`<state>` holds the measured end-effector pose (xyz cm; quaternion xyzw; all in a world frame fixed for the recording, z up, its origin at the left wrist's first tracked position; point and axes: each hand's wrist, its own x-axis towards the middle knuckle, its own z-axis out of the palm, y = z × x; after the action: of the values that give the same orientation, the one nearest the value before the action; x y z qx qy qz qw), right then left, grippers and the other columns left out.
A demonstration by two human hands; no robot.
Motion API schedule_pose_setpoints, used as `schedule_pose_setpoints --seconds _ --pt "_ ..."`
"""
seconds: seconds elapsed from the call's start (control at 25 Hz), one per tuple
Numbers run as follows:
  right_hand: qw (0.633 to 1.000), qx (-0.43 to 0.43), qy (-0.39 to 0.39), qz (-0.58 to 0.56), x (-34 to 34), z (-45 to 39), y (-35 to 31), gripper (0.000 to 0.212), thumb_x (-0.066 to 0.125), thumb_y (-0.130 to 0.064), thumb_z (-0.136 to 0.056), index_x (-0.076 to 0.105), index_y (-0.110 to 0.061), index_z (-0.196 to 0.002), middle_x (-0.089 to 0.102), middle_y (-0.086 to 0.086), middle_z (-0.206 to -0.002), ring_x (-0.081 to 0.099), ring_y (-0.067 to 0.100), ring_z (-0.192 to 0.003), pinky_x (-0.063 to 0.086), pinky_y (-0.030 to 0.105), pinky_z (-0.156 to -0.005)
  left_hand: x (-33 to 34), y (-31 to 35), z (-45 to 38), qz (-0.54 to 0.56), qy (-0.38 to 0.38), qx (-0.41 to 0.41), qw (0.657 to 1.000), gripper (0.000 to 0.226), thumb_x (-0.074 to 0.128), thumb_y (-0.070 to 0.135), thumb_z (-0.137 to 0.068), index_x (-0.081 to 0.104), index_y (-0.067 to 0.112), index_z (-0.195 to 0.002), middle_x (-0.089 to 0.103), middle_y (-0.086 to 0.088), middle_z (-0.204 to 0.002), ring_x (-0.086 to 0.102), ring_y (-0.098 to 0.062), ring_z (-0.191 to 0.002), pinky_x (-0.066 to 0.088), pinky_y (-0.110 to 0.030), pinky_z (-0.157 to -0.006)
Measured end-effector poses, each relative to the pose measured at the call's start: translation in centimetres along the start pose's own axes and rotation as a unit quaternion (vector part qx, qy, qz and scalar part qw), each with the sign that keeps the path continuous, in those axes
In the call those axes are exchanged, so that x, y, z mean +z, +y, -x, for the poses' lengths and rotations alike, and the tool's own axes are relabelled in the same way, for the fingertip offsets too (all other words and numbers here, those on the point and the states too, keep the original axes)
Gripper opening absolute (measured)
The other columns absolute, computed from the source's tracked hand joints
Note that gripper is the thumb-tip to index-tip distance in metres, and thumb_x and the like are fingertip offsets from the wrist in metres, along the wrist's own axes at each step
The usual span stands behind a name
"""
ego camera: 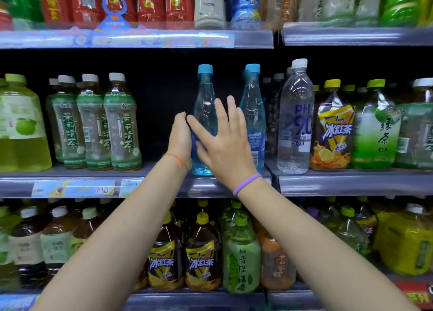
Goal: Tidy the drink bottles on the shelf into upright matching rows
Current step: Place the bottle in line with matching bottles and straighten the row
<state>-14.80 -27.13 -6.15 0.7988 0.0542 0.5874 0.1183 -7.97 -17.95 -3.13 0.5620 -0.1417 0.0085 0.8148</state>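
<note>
My left hand is curling around the left side of a slim blue bottle, fingers closed against its clear plastic. My right hand is lying open in front of the same bottle, fingers spread and gripping nothing; I cannot tell if the palm is touching it. The bottle is standing upright at the front edge of the middle shelf, its base just behind the grey rail. A second blue bottle with the same blue cap is standing just beside it on the right, then a tall clear water bottle with a white cap. To the left, a dark open gap is separating the blue bottles from three green-labelled tea bottles, which are ribbed and rounded. The shelf edge is looking smooth and is carrying a price strip.
</note>
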Motion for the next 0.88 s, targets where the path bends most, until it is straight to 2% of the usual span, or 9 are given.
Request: schedule_pose_setpoints --seconds 0.08,0.12,0.24,0.44,0.56,0.64,0.68,0.76,0.88 --pt "0.996 0.001 -0.046 0.071 0.6 0.2 0.2 0.053 0.047 -0.044 -0.095 0.042 -0.034 -0.147 0.028 0.033 -0.153 0.016 0.053 -0.144 0.01 0.06 -0.118 0.0 -0.3 0.3 -0.004 -0.06 -0.039 0.997 0.051 0.03 0.049 -0.097 0.068 0.016 -0.104 0.074 0.0 -0.076 0.072 -0.014 -0.069 0.056 -0.024 -0.059" --pt "0.994 0.009 -0.059 0.091 0.6 0.3 0.5 0.056 0.045 -0.05 -0.095 0.037 -0.037 -0.149 0.026 0.033 -0.154 0.013 0.053 -0.144 0.008 0.061 -0.117 0.1 -0.6 0.4 0.006 -0.08 -0.036 0.996 0.049 0.028 0.045 -0.1 0.068 0.016 -0.101 0.073 0.002 -0.071 0.071 -0.012 -0.063 0.055 -0.023 -0.055" --pt "0.991 0.013 -0.073 0.116 0.9 0.4 0.7 0.062 0.042 -0.057 -0.095 0.028 -0.039 -0.152 0.029 0.033 -0.152 0.011 0.051 -0.145 0.007 0.064 -0.116 0.2 -1.3 -0.2 0.013 -0.112 -0.022 0.993 0.05 0.031 0.045 -0.1 0.069 0.016 -0.114 0.075 0.0 -0.085 0.072 -0.014 -0.074 0.056 -0.026 -0.062" --pt "0.991 0.018 -0.072 0.109 0.9 0.5 0.7 0.06 0.043 -0.052 -0.095 0.032 -0.035 -0.152 0.037 0.034 -0.148 0.017 0.048 -0.145 0.006 0.063 -0.117 0.5 -1.5 -0.5 -0.012 -0.128 -0.022 0.991 0.048 0.033 0.047 -0.098 0.07 0.017 -0.108 0.072 0.0 -0.083 0.07 -0.014 -0.07 0.054 -0.025 -0.055" --pt "0.995 0.029 -0.053 0.077 0.5 0.5 0.4 0.056 0.045 -0.042 -0.094 0.041 -0.033 -0.148 0.035 0.033 -0.149 0.018 0.048 -0.145 0.007 0.061 -0.117 0.5 -1.4 -0.3 -0.012 -0.135 -0.029 0.99 0.045 0.035 0.046 -0.096 0.068 0.018 -0.109 0.069 -0.002 -0.096 0.069 -0.015 -0.082 0.058 -0.03 -0.068" --pt "0.999 0.031 -0.002 0.027 0.2 0.0 -0.1 0.053 0.047 -0.029 -0.089 0.052 -0.027 -0.142 0.035 0.032 -0.15 0.021 0.049 -0.144 0.011 0.06 -0.118 0.5 -1.1 -0.6 -0.041 -0.134 -0.03 0.99 0.043 0.039 0.048 -0.093 0.066 0.017 -0.105 0.069 -0.006 -0.099 0.068 -0.021 -0.092 0.056 -0.037 -0.086" --pt "0.999 0.026 0.03 0.0 0.2 -0.5 -0.4 0.052 0.049 -0.022 -0.087 0.057 -0.021 -0.138 0.036 0.032 -0.148 0.024 0.049 -0.143 0.013 0.059 -0.118 0.3 -0.7 -0.5 -0.07 -0.104 -0.022 0.992 0.043 0.041 0.047 -0.092 0.068 0.014 -0.102 0.071 -0.006 -0.096 0.068 -0.022 -0.091 0.056 -0.038 -0.086" --pt "0.995 0.009 0.084 -0.058 0.1 -1.7 -1.5 0.049 0.049 -0.01 -0.081 0.064 -0.009 -0.127 0.045 0.03 -0.143 0.032 0.047 -0.14 0.019 0.056 -0.118 -0.9 0.6 -0.3 -0.133 0.018 0.081 0.988 0.03 0.044 0.034 -0.093 0.066 0.015 -0.087 0.068 0.0 -0.085 0.064 -0.019 -0.083 0.052 -0.036 -0.075" --pt "0.984 -0.002 0.118 -0.132 0.8 -2.8 -4.4 0.041 0.046 -0.006 -0.077 0.068 -0.001 -0.112 0.06 0.023 -0.124 0.049 0.038 -0.124 0.039 0.049 -0.106 -5.0 2.6 0.9 -0.159 0.105 0.349 0.917 0.024 0.043 0.014 -0.09 0.067 0.017 -0.088 0.064 0.004 -0.093 0.059 -0.01 -0.09 0.048 -0.026 -0.081"
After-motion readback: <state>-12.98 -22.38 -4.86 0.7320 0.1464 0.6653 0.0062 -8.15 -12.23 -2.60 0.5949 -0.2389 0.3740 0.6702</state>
